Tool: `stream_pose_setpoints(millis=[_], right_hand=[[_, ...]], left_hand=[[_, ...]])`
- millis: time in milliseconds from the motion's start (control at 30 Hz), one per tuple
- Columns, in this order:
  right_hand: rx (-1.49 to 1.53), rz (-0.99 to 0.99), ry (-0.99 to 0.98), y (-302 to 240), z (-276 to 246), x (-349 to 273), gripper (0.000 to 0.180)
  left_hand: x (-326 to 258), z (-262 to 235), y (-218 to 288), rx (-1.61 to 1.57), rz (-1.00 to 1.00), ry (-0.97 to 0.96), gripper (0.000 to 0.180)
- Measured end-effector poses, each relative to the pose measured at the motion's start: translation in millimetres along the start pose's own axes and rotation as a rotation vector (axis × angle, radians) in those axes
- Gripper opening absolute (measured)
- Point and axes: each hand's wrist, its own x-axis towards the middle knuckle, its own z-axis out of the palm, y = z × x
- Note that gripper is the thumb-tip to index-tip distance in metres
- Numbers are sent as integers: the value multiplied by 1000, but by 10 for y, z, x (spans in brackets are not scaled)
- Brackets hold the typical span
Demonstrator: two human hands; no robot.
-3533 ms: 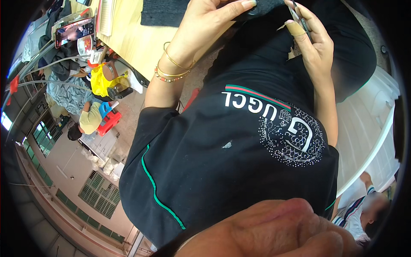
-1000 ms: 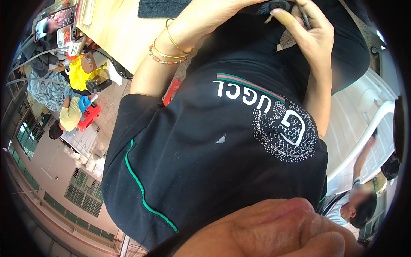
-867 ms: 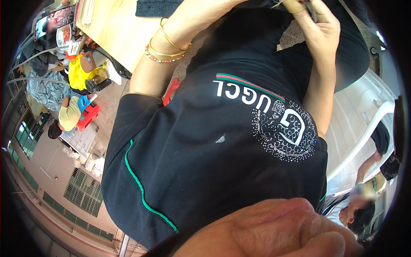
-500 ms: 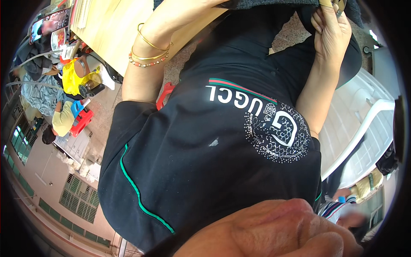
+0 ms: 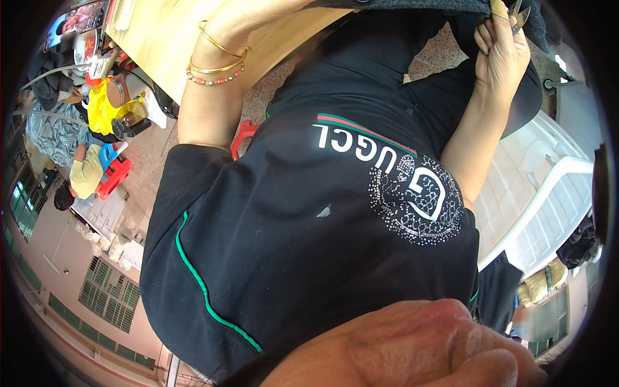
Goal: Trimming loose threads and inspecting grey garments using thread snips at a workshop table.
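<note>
My right hand (image 5: 503, 55) is at the top right, its fingers curled around small metal snips (image 5: 521, 22), whose blades point upward. Its thumb, with a yellowish covering at the tip, lies against the edge of a dark grey piece of cloth (image 5: 425, 5) that runs along the top rim of the picture. My left forearm (image 5: 213, 97), with gold bangles and a beaded bracelet, reaches up and across toward the same cloth. The left hand itself is cut off by the top edge, so its fingers do not show.
A pale wooden table (image 5: 161, 39) stands at the left, with a phone (image 5: 84, 18) beyond it. A yellow bag (image 5: 103, 109), a dark bottle (image 5: 129, 126) and a red stool (image 5: 116, 171) are farther left, near another person (image 5: 87, 174). A white plastic chair (image 5: 548, 187) is at the right.
The snips show more fully above my right hand, and the cloth edge sits slightly lower. My left forearm has shifted a little to the left, and the background has shifted too.
</note>
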Motion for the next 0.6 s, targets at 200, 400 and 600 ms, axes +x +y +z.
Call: stream_pose_setpoints(millis=[200,400,600], right_hand=[[43,6,25,33,-8,33,11],[-28,-3,40,126,-82,112,11],[-189,-455,-122,215,-169,172,24]], left_hand=[[-33,-180,-157,-202,146,-113,16],[8,-145,-126,-67,-95,-4,13],[24,-21,-55,-231,28,-51,12]])
